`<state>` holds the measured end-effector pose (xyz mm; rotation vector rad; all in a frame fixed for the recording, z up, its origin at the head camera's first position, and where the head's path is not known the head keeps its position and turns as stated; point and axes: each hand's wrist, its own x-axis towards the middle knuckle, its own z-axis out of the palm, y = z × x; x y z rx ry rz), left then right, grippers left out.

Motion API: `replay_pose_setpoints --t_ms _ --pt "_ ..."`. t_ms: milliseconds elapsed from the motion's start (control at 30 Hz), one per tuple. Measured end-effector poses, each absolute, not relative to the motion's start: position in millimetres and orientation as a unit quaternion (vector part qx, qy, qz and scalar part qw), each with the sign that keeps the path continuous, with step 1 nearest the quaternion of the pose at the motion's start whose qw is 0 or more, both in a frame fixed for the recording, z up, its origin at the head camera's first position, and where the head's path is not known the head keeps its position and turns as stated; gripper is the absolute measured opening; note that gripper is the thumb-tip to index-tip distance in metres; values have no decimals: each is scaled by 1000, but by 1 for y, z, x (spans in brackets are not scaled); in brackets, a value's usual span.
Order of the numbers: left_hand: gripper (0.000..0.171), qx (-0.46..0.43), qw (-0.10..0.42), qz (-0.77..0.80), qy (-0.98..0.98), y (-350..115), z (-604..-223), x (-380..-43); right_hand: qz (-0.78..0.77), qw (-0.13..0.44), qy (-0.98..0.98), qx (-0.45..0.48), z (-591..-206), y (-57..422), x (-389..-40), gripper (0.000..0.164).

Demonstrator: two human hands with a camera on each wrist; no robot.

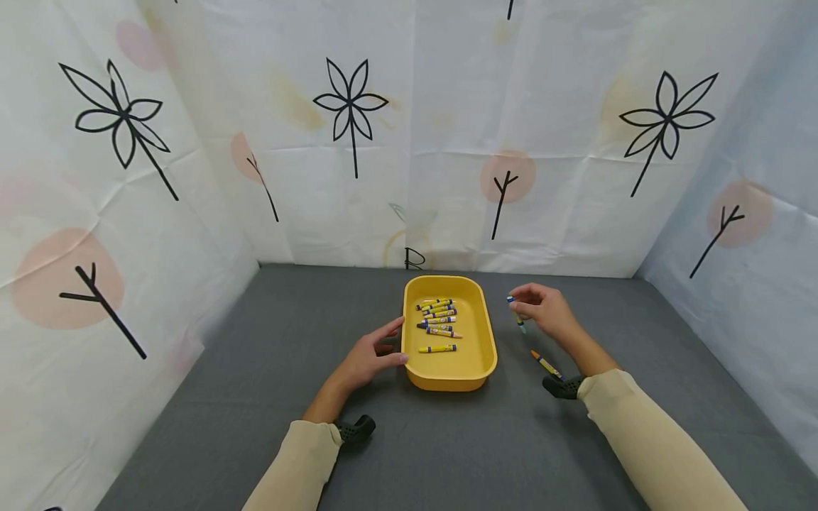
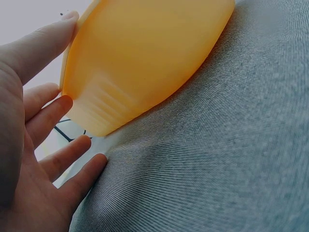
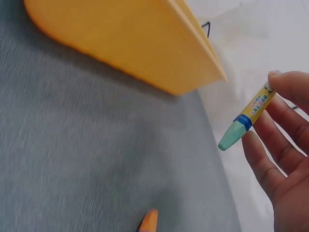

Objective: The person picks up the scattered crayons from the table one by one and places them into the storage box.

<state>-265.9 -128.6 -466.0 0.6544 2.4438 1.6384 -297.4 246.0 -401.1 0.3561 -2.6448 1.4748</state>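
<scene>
My right hand pinches a light green crayon by its upper end, just right of the yellow tray. The crayon's green tip points down and its wrapper is yellow and blue. Below that hand an orange crayon lies on the table. My left hand touches the tray's left side with thumb and fingertips, its fingers spread and fairly straight in the left wrist view. Inside the tray, several crayons lie roughly parallel in the upper part. One yellow crayon lies apart, nearer the front.
Grey cloth covers the table. White patterned sheets hang behind it and along both sides. A dark wrist strap sits on the left wrist, and a similar strap on the right.
</scene>
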Motion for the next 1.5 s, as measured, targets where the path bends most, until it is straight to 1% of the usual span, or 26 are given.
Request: replay_pose_setpoints --t_ms 433,633,767,967,1100,1333,1433,1500 --pt "71 219 65 548 805 -128 -469 -267 492 29 -859 138 -381 201 -312 26" --pt "70 222 67 548 804 -128 -468 -268 498 10 -852 159 -378 181 -318 24" --pt "72 223 64 544 807 -128 -468 -268 482 -14 -859 172 -376 168 -322 24" --pt "72 223 61 542 808 -129 -469 -268 423 -31 -883 203 -375 150 -323 24" --pt "73 223 64 544 807 -129 -467 -267 417 -48 -883 211 -376 142 -325 24" --pt "75 238 60 548 800 -129 -466 -265 402 -94 -880 233 -380 136 -324 24" --pt "74 234 57 547 801 -129 -466 -265 405 -94 -879 232 -378 136 -322 23" --pt "73 231 54 545 804 -129 -467 -266 407 -84 -880 228 -376 138 -321 22"
